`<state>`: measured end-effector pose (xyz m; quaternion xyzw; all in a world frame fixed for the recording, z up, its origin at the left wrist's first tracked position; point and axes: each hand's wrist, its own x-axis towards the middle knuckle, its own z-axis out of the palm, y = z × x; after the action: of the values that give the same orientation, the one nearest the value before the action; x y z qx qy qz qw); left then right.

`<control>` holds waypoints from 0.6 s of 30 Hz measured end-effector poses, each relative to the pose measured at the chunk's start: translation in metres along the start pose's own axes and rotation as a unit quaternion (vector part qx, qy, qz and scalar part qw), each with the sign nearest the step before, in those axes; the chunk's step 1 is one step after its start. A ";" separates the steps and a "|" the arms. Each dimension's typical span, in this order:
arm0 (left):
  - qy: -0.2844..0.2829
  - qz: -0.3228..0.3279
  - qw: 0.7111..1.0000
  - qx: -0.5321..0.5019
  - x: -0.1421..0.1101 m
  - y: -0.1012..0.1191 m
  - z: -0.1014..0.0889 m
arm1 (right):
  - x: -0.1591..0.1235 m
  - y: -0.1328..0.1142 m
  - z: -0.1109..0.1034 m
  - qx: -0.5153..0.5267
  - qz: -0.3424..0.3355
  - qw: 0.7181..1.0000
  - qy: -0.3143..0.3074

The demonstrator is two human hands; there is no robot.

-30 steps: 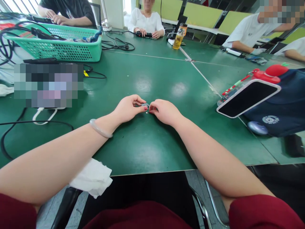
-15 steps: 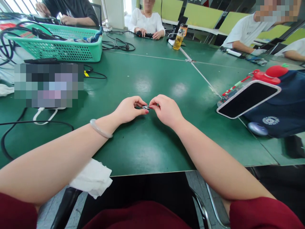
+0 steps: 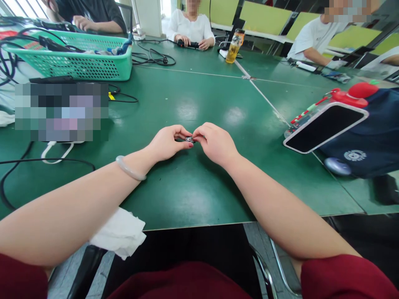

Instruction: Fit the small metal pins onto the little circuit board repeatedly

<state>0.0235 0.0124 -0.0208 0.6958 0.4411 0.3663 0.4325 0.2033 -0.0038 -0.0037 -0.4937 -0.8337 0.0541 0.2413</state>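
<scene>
The left hand pinches a small, silvery, irregular piece; at its three o'clock, the right hand's fingertips are closed, contents unclear. Such close fingerwork calls for steadiness.

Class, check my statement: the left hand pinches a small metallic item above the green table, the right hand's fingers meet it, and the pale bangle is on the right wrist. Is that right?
Not quite: the head view shows the pale bangle on the left wrist. The left hand does pinch the small metallic item, and the right hand's fingers meet it.
</scene>
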 end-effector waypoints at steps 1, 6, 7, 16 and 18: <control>0.002 0.000 1.000 -0.001 0.000 0.000 0.000 | 0.000 0.000 -0.001 0.001 0.000 1.000 0.004; 0.020 -0.011 1.000 -0.007 0.000 0.001 -0.001 | -0.001 0.002 -0.003 0.004 0.020 1.000 0.000; 0.024 -0.017 0.999 -0.013 0.000 0.002 -0.001 | -0.001 0.002 -0.002 0.001 0.025 1.000 -0.004; -0.014 -0.091 0.988 -0.127 -0.003 0.013 -0.001 | -0.002 -0.005 0.007 -0.030 0.013 0.999 0.002; -0.031 -0.098 0.981 -0.163 -0.003 0.013 -0.002 | -0.002 -0.008 0.009 -0.043 0.012 0.999 0.007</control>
<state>0.0248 0.0067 -0.0088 0.5802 0.4280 0.3676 0.5874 0.1934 -0.0080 -0.0101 -0.5138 -0.8276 0.0176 0.2253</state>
